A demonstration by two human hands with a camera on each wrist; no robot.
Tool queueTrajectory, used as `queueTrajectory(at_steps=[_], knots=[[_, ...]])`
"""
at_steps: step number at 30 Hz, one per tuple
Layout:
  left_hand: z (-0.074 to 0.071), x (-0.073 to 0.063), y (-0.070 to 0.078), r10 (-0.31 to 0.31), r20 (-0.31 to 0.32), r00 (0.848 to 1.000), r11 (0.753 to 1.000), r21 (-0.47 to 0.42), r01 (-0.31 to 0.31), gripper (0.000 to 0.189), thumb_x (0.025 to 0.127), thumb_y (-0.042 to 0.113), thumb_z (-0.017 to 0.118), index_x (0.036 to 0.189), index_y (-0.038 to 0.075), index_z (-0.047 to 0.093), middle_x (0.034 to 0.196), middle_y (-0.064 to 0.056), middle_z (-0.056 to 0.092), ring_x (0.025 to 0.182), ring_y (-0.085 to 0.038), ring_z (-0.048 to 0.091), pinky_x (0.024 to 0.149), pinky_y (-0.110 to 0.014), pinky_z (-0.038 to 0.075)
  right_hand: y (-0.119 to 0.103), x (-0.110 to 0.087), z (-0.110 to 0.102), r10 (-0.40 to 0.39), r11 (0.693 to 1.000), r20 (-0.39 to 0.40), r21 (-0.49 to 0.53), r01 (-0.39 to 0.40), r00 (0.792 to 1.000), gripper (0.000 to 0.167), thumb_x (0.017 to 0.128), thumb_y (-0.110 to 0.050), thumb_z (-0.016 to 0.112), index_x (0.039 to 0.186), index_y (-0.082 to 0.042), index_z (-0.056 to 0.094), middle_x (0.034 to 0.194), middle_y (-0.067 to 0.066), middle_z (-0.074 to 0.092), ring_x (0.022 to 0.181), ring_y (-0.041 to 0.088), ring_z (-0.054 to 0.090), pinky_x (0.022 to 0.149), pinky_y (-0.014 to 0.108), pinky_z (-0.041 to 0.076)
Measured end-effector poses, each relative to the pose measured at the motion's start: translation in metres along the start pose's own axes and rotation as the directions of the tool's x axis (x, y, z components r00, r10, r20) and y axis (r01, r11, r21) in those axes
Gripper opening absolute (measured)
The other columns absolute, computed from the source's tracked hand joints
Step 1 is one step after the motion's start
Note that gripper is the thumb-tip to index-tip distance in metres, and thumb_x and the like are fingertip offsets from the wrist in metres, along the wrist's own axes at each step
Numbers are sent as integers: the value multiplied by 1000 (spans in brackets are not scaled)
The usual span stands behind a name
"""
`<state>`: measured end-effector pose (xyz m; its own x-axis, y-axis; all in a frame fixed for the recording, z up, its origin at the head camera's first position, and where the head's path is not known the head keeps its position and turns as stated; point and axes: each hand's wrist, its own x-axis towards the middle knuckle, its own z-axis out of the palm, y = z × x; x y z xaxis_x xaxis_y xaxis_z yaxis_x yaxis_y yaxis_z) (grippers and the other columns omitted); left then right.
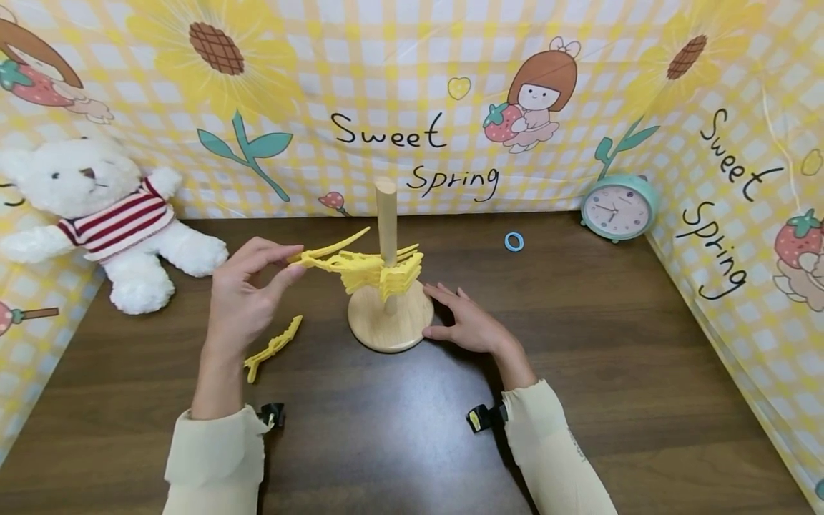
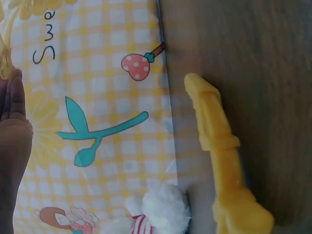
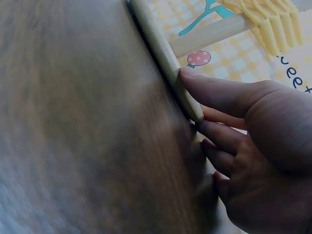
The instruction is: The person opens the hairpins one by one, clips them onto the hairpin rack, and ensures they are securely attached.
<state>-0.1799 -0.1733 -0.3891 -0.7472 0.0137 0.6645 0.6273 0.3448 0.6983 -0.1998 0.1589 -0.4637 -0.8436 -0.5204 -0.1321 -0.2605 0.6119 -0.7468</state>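
A wooden stand (image 1: 391, 330) with a round base and upright post stands mid-table. Several yellow plastic pieces (image 1: 403, 275) are stacked around its post, above the base. My left hand (image 1: 247, 293), left of the post, pinches a yellow plastic piece (image 1: 331, 247) between thumb and fingertips. A long curved end of it reaches toward the post, and it overlaps the stack. My right hand (image 1: 473, 322) holds the right edge of the base, thumb at the rim in the right wrist view. A loose yellow piece (image 1: 273, 348) with a forked end lies beside my left forearm.
A white teddy bear (image 1: 109, 207) in a striped shirt sits at the back left. A blue ring (image 1: 513, 242) lies behind and right of the stand. At the back right stands a mint alarm clock (image 1: 616, 209). Checked cloth (image 1: 290, 93) walls off the back and sides.
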Motion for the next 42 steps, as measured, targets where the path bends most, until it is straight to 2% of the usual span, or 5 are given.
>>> queueTrajectory(at_steps=[8, 18, 22, 32, 42], knots=[[10, 4, 4, 42, 58, 997, 999, -26, -40, 30, 76, -20, 78, 103, -5, 77, 89, -13, 69, 86, -13, 61, 79, -22, 49, 1, 1, 0, 8, 1000, 8, -11, -8, 1000, 79, 94, -27, 76, 159, -10, 34, 163, 8, 30, 153, 24, 16, 124, 46, 4], [19, 11, 9, 103, 122, 987, 995, -20, -101, 29, 76, -17, 80, 103, -7, 77, 90, -13, 70, 83, -24, 62, 78, -21, 50, 1, 2, 1, 12, 1000, 11, -10, -12, 1000, 79, 94, -28, 76, 159, -11, 34, 164, 7, 30, 153, 23, 16, 124, 46, 4], [23, 13, 10, 122, 144, 982, 993, -22, -120, 28, 75, -16, 81, 101, -8, 76, 88, -15, 70, 85, -16, 63, 78, -19, 50, 1, 2, 1, 21, 1000, 13, -9, -20, 1000, 79, 94, -28, 76, 159, -11, 34, 164, 8, 30, 154, 23, 15, 124, 47, 4], [28, 15, 14, 161, 162, 974, 987, 2, -164, 26, 75, -13, 83, 100, -6, 78, 86, -9, 71, 85, -13, 62, 78, -19, 50, -1, 1, 0, 19, 1000, 12, -7, -18, 1000, 79, 94, -28, 76, 159, -10, 35, 163, 8, 30, 154, 24, 15, 124, 47, 4], [37, 16, 16, 174, 155, 972, 985, -44, -169, 27, 74, -15, 83, 99, -4, 78, 86, -8, 72, 86, -16, 63, 78, -19, 49, -2, 1, -1, 20, 1000, 9, -16, -20, 1000, 79, 93, -28, 76, 159, -11, 35, 163, 9, 31, 153, 26, 16, 123, 49, 6]])
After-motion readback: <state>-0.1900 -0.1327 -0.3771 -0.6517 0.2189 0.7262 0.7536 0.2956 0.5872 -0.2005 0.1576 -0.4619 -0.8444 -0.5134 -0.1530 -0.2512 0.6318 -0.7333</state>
